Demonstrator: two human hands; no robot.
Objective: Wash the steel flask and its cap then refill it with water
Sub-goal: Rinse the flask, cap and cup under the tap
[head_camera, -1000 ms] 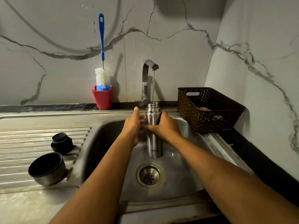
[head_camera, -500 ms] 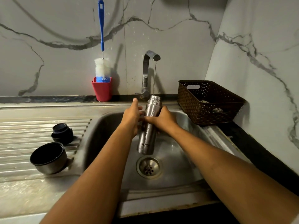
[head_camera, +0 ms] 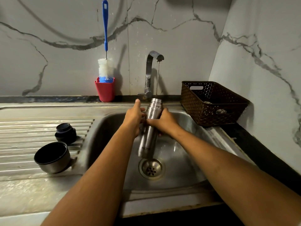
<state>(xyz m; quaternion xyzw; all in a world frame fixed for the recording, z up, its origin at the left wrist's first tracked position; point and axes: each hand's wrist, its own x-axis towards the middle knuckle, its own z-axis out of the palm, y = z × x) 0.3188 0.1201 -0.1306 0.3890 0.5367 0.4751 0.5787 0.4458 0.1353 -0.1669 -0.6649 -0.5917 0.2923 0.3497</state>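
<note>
The steel flask (head_camera: pixel 149 136) hangs over the sink basin (head_camera: pixel 184 160), tilted so its open mouth leans right under the thin stream from the tap (head_camera: pixel 152 70). My right hand (head_camera: pixel 162 122) grips its upper body from the right. My left hand (head_camera: pixel 134 117) lies against the flask's left side, fingers mostly straight, thumb raised. On the draining board (head_camera: pixel 24 128) to the left sit the steel cup-shaped cap (head_camera: pixel 53 158) with its dark inside facing up and a smaller dark stopper (head_camera: pixel 66 132).
A blue-handled bottle brush (head_camera: pixel 105 66) stands in a red holder (head_camera: pixel 105 91) against the marble wall. A brown woven basket (head_camera: pixel 211 103) sits right of the sink. The drain (head_camera: pixel 151 168) lies directly below the flask.
The flask went from upright to tilted, its base swinging toward me and left. Both hands stay on it, and the water keeps running.
</note>
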